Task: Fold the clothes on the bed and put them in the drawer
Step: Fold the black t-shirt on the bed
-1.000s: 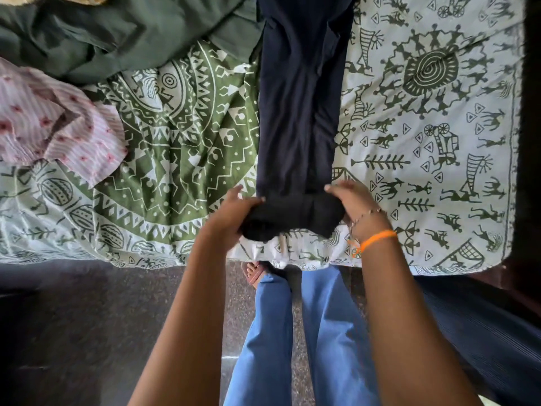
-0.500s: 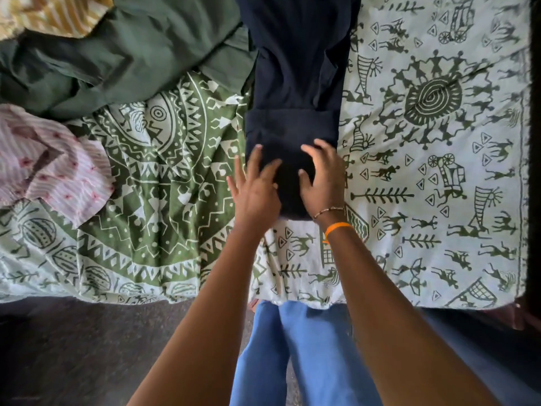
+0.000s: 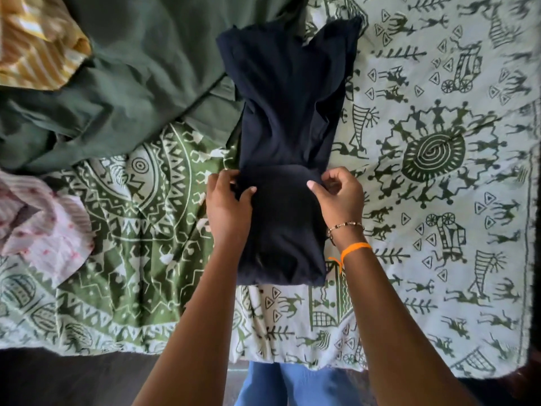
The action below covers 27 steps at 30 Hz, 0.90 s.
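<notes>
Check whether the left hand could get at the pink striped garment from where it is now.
Probably yes. The pink striped garment lies uncovered on the bedsheet to that side. But the left hand is pinching the navy garment and would have to let go.

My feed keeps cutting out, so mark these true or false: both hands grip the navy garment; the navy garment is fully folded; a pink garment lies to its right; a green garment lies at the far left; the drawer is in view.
1. Both hands grip the navy garment: true; left hand, right hand.
2. Fully folded: false; only its near end is folded over.
3. Pink garment to its right: false; left.
4. Green garment far left: true.
5. Drawer in view: false.
</notes>
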### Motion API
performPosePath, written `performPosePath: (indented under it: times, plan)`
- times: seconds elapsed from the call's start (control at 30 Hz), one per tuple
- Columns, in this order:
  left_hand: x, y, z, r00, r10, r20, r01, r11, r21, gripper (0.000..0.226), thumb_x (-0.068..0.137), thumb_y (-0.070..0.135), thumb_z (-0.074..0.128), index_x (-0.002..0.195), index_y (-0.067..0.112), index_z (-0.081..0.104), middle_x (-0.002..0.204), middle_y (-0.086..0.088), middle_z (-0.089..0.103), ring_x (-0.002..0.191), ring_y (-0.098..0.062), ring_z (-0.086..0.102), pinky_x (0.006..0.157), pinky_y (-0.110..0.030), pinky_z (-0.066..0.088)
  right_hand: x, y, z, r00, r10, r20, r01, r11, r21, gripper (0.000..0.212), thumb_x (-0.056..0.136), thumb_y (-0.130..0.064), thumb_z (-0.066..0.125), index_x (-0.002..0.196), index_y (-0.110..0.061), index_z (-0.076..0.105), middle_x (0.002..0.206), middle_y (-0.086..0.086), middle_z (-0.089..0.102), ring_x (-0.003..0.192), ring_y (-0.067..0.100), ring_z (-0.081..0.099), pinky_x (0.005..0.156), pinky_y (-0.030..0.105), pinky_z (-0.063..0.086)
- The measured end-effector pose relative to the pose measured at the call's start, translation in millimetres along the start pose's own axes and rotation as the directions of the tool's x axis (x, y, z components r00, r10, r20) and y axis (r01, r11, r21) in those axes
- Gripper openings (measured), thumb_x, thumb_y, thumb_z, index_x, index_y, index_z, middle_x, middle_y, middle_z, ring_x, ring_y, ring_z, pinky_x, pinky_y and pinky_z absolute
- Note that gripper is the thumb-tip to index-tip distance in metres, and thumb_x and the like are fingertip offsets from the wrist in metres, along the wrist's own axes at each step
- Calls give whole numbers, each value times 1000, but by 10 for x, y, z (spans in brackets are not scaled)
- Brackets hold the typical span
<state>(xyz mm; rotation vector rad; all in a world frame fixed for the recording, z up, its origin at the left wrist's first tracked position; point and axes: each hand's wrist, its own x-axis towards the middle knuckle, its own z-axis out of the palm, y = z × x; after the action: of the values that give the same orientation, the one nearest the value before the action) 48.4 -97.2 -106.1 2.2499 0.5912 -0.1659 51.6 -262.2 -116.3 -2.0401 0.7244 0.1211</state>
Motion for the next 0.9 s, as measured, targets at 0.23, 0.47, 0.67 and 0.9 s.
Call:
performPosePath:
  times: [0.23, 0.47, 0.67, 0.9]
  plan:
    - [229, 112, 121, 991, 130, -15, -130, 986, -108, 23, 79, 12, 69, 100, 16, 60, 93, 8, 57, 83, -9, 56, 82, -20, 45, 170, -87, -21, 986, -163, -43, 159, 985, -68, 13, 79, -7, 69, 85, -1, 59, 80, 5, 56, 74, 21, 52, 76, 25, 46]
    - [885, 575, 218, 1000, -3, 17, 6, 985, -172, 44, 89, 2, 49, 132, 11, 46, 127, -8, 53, 113, -18, 52, 101, -28, 37, 1015, -696, 229, 985, -135, -111, 137, 990, 15, 53, 76, -11, 71, 121, 2, 48, 123, 19, 47, 115, 30, 46, 102, 35, 35]
    - [1560, 1028, 213, 990, -84, 112, 112, 953, -280, 42, 80, 10, 69, 119, 4, 54, 116, -8, 63, 109, -21, 59, 95, -35, 49, 1588, -998, 389, 973, 214, -87, -181, 941, 287, 81, 68, -11, 80, 133, -3, 32, 134, 15, 43, 119, 27, 49, 98, 23, 39]
    - [1547, 1220, 153, 951, -149, 271, 266, 842, -469, 19, 80, 10, 70, 98, 5, 64, 72, 0, 61, 46, 1, 55, 37, -10, 35, 1790, -942, 131, 967, 235, 97, -251, 944, 216, 47, 69, -11, 78, 112, -2, 60, 111, 11, 66, 94, 23, 62, 84, 32, 52]
